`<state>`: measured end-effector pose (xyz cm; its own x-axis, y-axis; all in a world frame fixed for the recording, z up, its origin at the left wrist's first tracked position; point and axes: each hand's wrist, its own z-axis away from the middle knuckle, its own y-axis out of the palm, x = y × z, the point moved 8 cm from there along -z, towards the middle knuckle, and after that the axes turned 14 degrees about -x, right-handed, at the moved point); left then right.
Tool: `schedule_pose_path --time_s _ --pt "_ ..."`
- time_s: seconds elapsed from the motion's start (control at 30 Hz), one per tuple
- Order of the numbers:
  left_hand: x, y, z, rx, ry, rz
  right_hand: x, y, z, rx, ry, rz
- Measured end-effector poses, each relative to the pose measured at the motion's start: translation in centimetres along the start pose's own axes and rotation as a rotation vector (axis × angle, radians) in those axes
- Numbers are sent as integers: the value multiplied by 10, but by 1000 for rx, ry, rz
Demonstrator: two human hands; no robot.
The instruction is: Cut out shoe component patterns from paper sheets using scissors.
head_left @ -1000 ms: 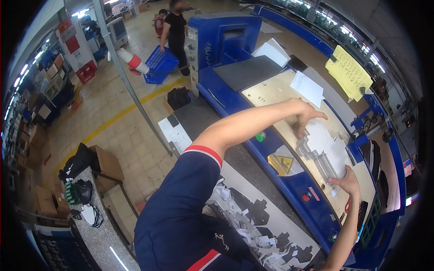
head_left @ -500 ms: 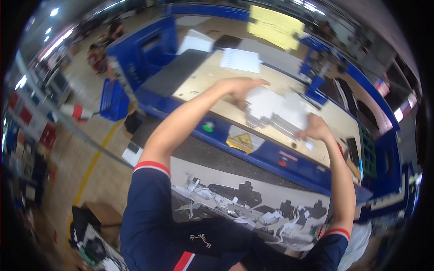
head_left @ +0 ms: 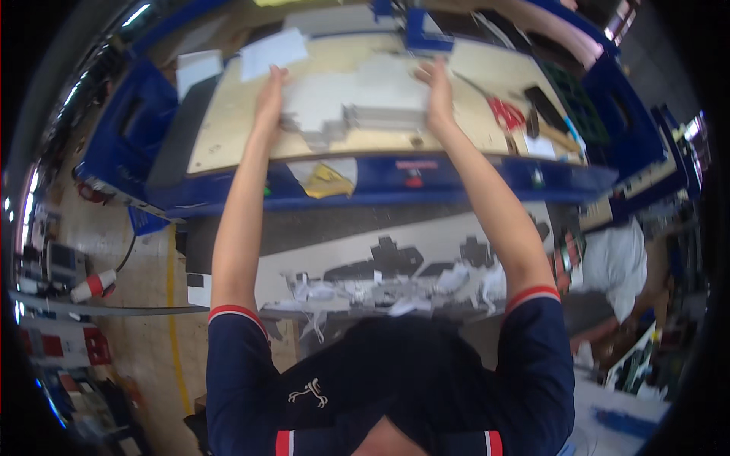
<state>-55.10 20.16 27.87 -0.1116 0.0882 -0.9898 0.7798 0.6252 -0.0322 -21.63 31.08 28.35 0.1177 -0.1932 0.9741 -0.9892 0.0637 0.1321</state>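
A stack of white cut sheets [head_left: 357, 99] lies on a pale wooden worktop [head_left: 228, 144] with a blue frame. My left hand [head_left: 271, 95] presses on the stack's left edge, fingers spread flat. My right hand [head_left: 436, 95] rests on its right edge, fingers over the sheets. Both arms stretch straight out from dark blue short sleeves. A loose white sheet [head_left: 274, 52] lies just beyond my left hand.
Red-handled scissors [head_left: 505, 114] and dark tools [head_left: 544, 102] lie to the right on the worktop. A yellow label [head_left: 328, 181] hangs on the blue front rail. A grey board with white scraps [head_left: 395, 285] sits between me and the bench. Blue bins [head_left: 122, 129] stand left.
The view has swung so the bench now lies straight ahead. Both hands have moved apart onto the two sides of the white stack.
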Motion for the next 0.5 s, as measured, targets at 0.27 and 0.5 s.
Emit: schedule_pose_path --time_s 0.27,0.5 --pt "-39 -76 91 -412 407 477 40 -142 113 -169 -282 24" --pt "111 -136 294 -435 281 -536 -163 -311 243 -8 344 682"
